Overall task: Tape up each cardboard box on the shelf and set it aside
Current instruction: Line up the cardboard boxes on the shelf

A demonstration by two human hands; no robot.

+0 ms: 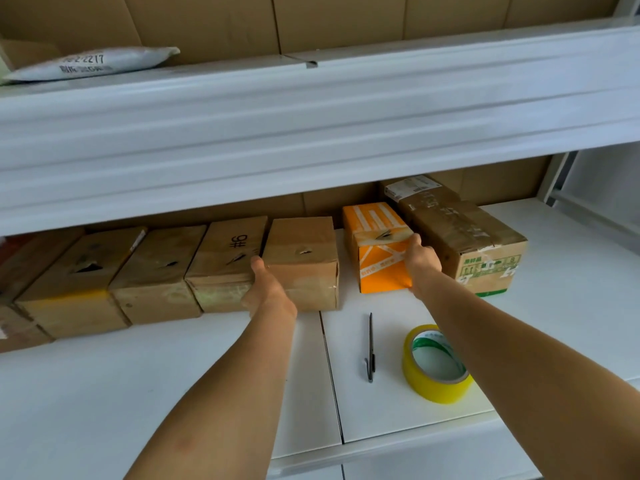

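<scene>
Orange box [379, 249] stood on the white shelf [173, 375], long axis running front to back, short end facing the person. Right hand [420, 263] pressed its right side, fingers fairly straight. Left hand [268, 289] lay open against the plain brown box [304, 261] at its left edge. Larger taped carton [464, 237] crowded the orange box's right. Pen [370, 348] and yellow tape roll [434, 365] lay in front.

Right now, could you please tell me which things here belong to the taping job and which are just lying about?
Job: brown boxes, orange box, taped box, yellow tape roll, cutter, left hand, right hand.

Lying about: grey mailer bag on upper shelf.
</scene>
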